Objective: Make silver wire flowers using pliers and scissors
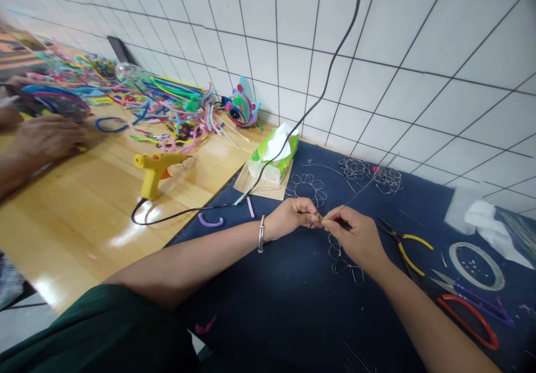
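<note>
My left hand (293, 216), with a bangle at the wrist, is closed in a pinch over the dark blue cloth. Fingertip to fingertip with it, my right hand (355, 233) pinches too. Between them is thin metal wire (358, 193), one straight length sticking up past my right fingers. Petal-like wire loops (341, 264) show just below my hands; whether they join the held wire is hidden by my fingers. Beyond my left hand lies a flower-shaped wire piece (307, 187). Yellow-handled pliers (404, 243) rest to the right of my right hand.
A tissue pack (274, 155) stands ahead, a black cord (324, 91) crossing it to a yellow glue gun (156, 171). Right: scissors (469, 306), red-handled tool (471, 328), ring-shaped dish (477, 266) with beads. Left: pipe cleaners (176, 108) and another person's hand (50, 138).
</note>
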Tool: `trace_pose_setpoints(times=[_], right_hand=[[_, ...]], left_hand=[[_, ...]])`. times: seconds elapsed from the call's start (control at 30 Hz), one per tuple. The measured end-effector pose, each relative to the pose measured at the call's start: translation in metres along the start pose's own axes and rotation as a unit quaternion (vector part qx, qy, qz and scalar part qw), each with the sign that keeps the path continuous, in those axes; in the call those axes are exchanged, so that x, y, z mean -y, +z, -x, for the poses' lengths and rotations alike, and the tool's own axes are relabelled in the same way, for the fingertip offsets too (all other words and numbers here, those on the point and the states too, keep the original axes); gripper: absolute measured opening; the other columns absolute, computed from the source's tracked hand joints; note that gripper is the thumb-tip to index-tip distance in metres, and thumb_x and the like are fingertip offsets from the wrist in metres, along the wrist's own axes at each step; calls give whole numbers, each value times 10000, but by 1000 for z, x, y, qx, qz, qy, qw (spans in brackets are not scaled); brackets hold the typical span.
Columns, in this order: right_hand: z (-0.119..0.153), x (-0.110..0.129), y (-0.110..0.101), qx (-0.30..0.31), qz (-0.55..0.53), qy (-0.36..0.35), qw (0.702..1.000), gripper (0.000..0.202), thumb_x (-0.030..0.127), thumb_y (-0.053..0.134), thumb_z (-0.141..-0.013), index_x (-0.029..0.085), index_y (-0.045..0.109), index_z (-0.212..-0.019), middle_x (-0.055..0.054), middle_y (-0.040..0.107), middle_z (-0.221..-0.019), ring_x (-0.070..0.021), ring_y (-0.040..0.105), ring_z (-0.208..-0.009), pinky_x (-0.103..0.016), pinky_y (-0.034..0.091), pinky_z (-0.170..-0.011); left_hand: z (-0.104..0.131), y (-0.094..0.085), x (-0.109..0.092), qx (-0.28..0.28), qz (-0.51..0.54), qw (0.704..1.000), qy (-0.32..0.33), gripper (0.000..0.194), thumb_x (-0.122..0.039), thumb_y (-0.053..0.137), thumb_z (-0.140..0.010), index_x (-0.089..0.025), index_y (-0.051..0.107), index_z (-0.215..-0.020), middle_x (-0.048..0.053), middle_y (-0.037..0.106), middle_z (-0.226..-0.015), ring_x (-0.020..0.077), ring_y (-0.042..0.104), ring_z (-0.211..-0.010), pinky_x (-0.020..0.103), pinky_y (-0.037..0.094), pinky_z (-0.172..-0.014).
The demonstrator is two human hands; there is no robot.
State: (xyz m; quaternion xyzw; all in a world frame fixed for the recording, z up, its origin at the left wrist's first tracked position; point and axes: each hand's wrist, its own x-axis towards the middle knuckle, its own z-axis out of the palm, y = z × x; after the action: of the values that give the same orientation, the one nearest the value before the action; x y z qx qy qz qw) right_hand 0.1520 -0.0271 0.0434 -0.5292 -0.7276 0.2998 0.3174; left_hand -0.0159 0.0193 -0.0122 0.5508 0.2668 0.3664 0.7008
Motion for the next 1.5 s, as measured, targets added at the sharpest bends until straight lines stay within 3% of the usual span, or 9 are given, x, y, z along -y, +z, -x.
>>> trace_pose_setpoints(times=[0.37,0.87,1.5], right_hand=[[-4,-9,13,-10,22,-38,999,65,208,544,-775,207,594,-734,21,586,-731,-105,530,-683,-228,394,-647],[-5,-5,12,-9,15,-24,1000,134,305,530,-790,204,603,-743,-4,591,-725,-124,530,-663,-252,413,-628],[-6,-3,10,-33,59,-54,996,103,243,561,-767,213,610,-681,12,582,-695,-120,536,-681,-240,401,-644]], left_hand=[[-2,-4,2,1,-10,1000,-11,157,-204,637,-709,-93,526,-701,-10,553,-628,62,522,-579,209,418,-586],[-2,-6,-4,9,-3,999,-43,177,-220,671,-680,-84,560,-700,6,597,-645,74,568,-609,214,446,-614],[-3,-11,-3,38,-4,997,-71,205,-253,689,-657,-85,610,-743,40,653,-710,97,607,-659,243,476,-663]])
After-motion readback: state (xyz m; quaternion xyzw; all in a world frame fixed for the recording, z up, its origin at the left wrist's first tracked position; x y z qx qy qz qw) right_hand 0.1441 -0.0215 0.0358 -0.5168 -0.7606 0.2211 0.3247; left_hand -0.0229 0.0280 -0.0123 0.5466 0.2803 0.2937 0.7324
